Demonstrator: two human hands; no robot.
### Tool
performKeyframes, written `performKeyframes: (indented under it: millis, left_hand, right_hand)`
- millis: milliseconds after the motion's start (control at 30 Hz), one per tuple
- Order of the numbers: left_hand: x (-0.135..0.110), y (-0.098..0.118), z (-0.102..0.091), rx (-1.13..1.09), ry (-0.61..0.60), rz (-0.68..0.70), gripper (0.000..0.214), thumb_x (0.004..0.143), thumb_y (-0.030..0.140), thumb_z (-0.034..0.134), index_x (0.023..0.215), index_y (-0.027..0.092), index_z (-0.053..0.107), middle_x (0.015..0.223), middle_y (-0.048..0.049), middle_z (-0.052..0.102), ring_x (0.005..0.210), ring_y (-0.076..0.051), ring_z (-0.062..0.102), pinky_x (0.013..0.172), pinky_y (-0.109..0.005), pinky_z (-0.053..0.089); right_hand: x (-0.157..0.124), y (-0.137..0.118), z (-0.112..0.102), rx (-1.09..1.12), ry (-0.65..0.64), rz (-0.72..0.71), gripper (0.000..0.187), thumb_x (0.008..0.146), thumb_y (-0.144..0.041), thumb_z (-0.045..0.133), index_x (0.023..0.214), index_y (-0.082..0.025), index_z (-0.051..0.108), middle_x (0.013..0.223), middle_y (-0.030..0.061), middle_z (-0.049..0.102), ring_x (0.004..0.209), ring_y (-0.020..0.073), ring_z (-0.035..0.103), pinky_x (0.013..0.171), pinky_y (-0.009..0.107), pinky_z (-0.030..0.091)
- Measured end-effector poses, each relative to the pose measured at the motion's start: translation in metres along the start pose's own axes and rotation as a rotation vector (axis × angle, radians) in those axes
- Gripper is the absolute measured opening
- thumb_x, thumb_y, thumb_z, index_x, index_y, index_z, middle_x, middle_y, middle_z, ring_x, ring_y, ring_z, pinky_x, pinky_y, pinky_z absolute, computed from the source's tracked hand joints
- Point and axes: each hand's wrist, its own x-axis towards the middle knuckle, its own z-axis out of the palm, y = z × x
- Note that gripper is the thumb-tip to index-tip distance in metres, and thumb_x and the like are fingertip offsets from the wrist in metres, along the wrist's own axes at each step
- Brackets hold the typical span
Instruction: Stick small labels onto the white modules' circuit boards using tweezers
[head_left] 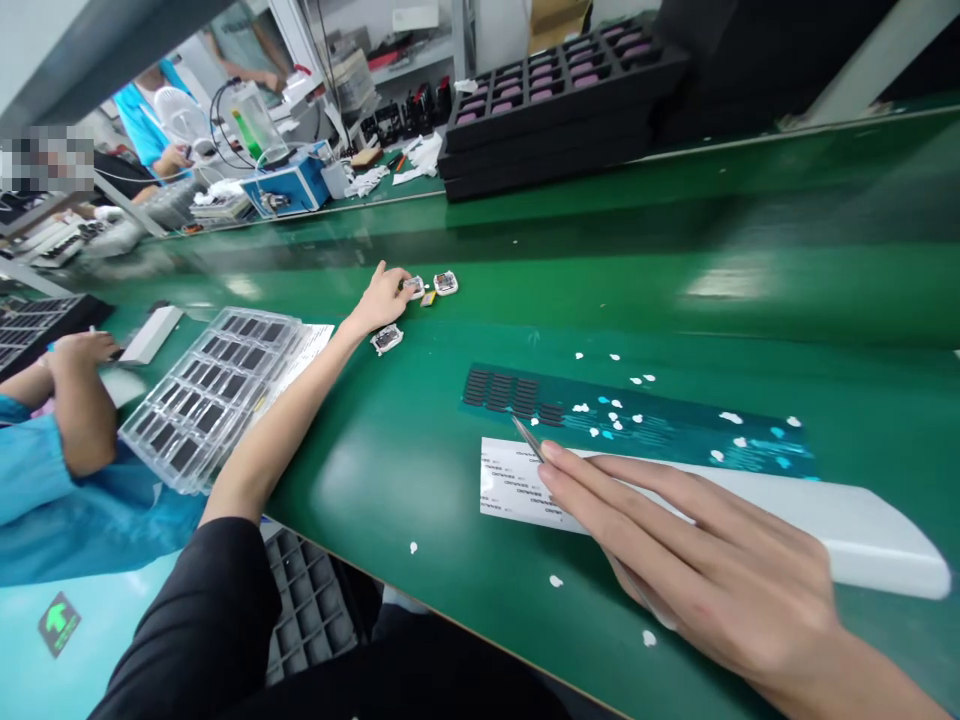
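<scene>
The left hand (382, 297) is reaching far across the green worktop (675, 290), fingertips closing on a small white module (414, 287); two more are lying just beside it. The right hand (720, 570), fingers extended, is pinning tweezers (529, 437) over the label strip (517, 485); better lifting the module squarely by its edges

No wording can be read anywhere. The white label strip (517, 485), lying on the green bench (420, 470) at about 5 o'clock from the picture's middle, carries rows of small dark print, too fine and blurred to make out. At 8 o'clock, near the lower left corner, a dark square sticker (59, 623) shows a green arrow-like sign; no letters on it are legible.
</scene>
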Motion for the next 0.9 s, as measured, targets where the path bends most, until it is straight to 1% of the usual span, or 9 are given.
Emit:
performKeyframes:
  millis: [100, 167, 267, 400, 500, 567, 633, 733, 900]
  left_hand:
    - [-0.003, 0.006, -0.012, -0.036, -0.024, -0.082, 0.015, 0.086, 0.021, 0.074, 0.091, 0.015, 0.061, 0.093, -0.0086, 0.068, 0.103, -0.028, 0.067, 0.109, -0.049, 0.053]
    - [-0.007, 0.018, -0.022, -0.053, -0.036, -0.099, 0.023, 0.080, 0.018, 0.080, 0.085, 0.016, 0.058, 0.090, -0.0075, 0.067, 0.099, -0.028, 0.068, 0.098, -0.045, 0.057]
    - [-0.021, 0.050, -0.033, -0.193, -0.069, -0.025, 0.021, 0.087, 0.016, 0.076, 0.086, 0.017, 0.055, 0.091, -0.0054, 0.071, 0.095, -0.023, 0.072, 0.091, -0.037, 0.059]
    - [-0.064, 0.115, -0.034, -0.819, -0.350, 0.163, 0.016, 0.094, 0.020, 0.073, 0.098, 0.017, 0.057, 0.085, -0.0046, 0.076, 0.074, -0.019, 0.077, 0.072, -0.031, 0.062]
    - [-0.107, 0.159, -0.029, -1.069, -0.530, 0.233, 0.018, 0.096, 0.022, 0.073, 0.110, 0.018, 0.063, 0.087, -0.0018, 0.077, 0.067, -0.017, 0.078, 0.065, -0.029, 0.064]
    - [-0.131, 0.177, -0.024, -1.140, -0.614, 0.223, 0.021, 0.097, 0.023, 0.072, 0.116, 0.020, 0.065, 0.089, -0.0010, 0.078, 0.068, -0.016, 0.079, 0.063, -0.026, 0.065]
    - [-0.147, 0.185, -0.020, -1.177, -0.646, 0.197, 0.019, 0.098, 0.023, 0.070, 0.115, 0.020, 0.064, 0.088, -0.0011, 0.078, 0.069, -0.017, 0.080, 0.062, -0.025, 0.065]
    - [-0.156, 0.188, -0.012, -1.237, -0.617, 0.133, 0.013, 0.098, 0.022, 0.067, 0.109, 0.019, 0.061, 0.084, -0.0018, 0.077, 0.071, -0.019, 0.081, 0.062, -0.025, 0.066]
    - [-0.157, 0.189, -0.006, -1.311, -0.533, 0.080, 0.013, 0.096, 0.019, 0.068, 0.104, 0.018, 0.058, 0.082, 0.0002, 0.075, 0.070, -0.018, 0.081, 0.064, -0.024, 0.068]
  right_hand:
    - [-0.001, 0.000, 0.001, 0.001, 0.040, 0.028, 0.025, 0.105, -0.003, 0.060, 0.126, -0.010, 0.073, 0.122, 0.0047, 0.082, 0.102, 0.0229, 0.077, 0.086, 0.038, 0.061]
    - [0.000, 0.000, 0.002, 0.015, 0.066, 0.047, 0.023, 0.100, -0.002, 0.069, 0.121, -0.011, 0.073, 0.117, 0.0055, 0.083, 0.101, 0.0232, 0.077, 0.089, 0.037, 0.061]
    - [0.000, 0.003, 0.003, 0.038, 0.046, 0.081, 0.022, 0.098, 0.001, 0.068, 0.113, -0.015, 0.071, 0.112, 0.0081, 0.083, 0.102, 0.0252, 0.078, 0.091, 0.038, 0.062]
    - [0.003, 0.010, 0.003, 0.032, 0.011, 0.196, 0.036, 0.099, 0.009, 0.047, 0.115, -0.019, 0.064, 0.085, 0.0020, 0.077, 0.073, 0.0189, 0.072, 0.068, 0.032, 0.059]
    - [0.004, 0.015, 0.001, 0.001, 0.017, 0.343, 0.030, 0.105, 0.000, 0.045, 0.115, -0.022, 0.063, 0.070, -0.0050, 0.066, 0.050, 0.0119, 0.058, 0.047, 0.026, 0.044]
    - [0.005, 0.017, -0.001, 0.022, 0.032, 0.450, 0.023, 0.108, -0.008, 0.049, 0.117, -0.023, 0.063, 0.066, -0.0071, 0.065, 0.042, 0.0093, 0.051, 0.041, 0.025, 0.038]
    - [0.005, 0.017, -0.003, 0.072, 0.044, 0.494, 0.015, 0.110, -0.015, 0.055, 0.117, -0.025, 0.063, 0.069, -0.0075, 0.067, 0.040, 0.0081, 0.050, 0.041, 0.024, 0.039]
    - [0.004, 0.016, -0.002, 0.096, 0.051, 0.459, 0.004, 0.108, -0.021, 0.063, 0.107, -0.025, 0.062, 0.077, -0.0056, 0.073, 0.045, 0.0073, 0.057, 0.042, 0.022, 0.041]
    - [0.002, 0.013, 0.003, 0.040, 0.076, 0.436, 0.011, 0.103, -0.014, 0.070, 0.105, -0.024, 0.064, 0.081, -0.0044, 0.077, 0.047, 0.0062, 0.059, 0.041, 0.023, 0.039]
